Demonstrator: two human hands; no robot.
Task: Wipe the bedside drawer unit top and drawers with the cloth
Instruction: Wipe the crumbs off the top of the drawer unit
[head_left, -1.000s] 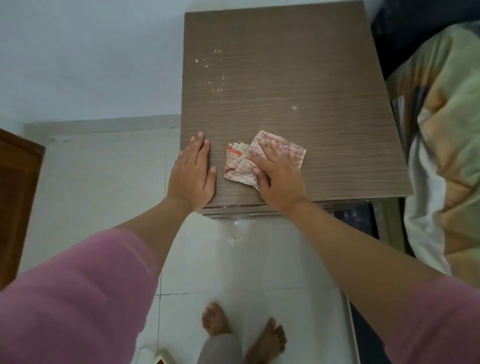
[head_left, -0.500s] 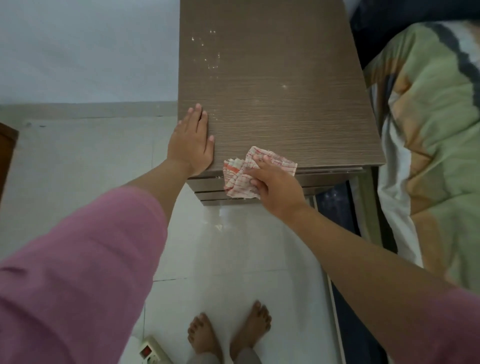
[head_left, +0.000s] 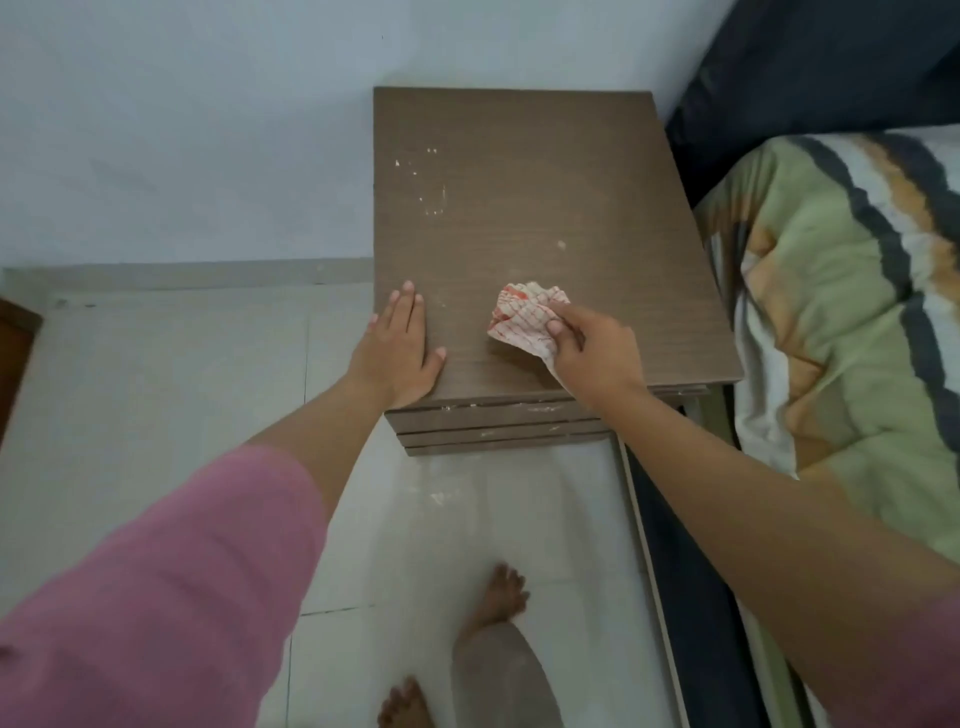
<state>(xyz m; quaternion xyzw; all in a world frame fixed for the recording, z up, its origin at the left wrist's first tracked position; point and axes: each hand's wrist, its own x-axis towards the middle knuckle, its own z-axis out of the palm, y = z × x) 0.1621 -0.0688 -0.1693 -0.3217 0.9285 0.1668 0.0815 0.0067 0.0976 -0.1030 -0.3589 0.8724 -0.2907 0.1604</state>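
Note:
The brown wood-grain bedside drawer unit (head_left: 540, 208) stands against the wall, with white specks on the far left of its top. Its drawer fronts (head_left: 498, 428) show below the front edge, marked with pale smudges. My right hand (head_left: 592, 358) grips a bunched white cloth with red check lines (head_left: 524, 317) and holds it on the top near the front edge. My left hand (head_left: 400, 353) lies flat, fingers together, on the front left corner of the top.
A bed with a green, orange and grey striped blanket (head_left: 841, 322) lies close on the right, with a dark headboard (head_left: 810, 67) behind. White floor tiles (head_left: 171, 379) spread to the left. My bare feet (head_left: 498, 597) stand in front of the unit.
My right hand pulled the cloth over the front edge onto the drawer fronts, then brought it back up onto the top, now bunched. My left hand stayed on the left corner.

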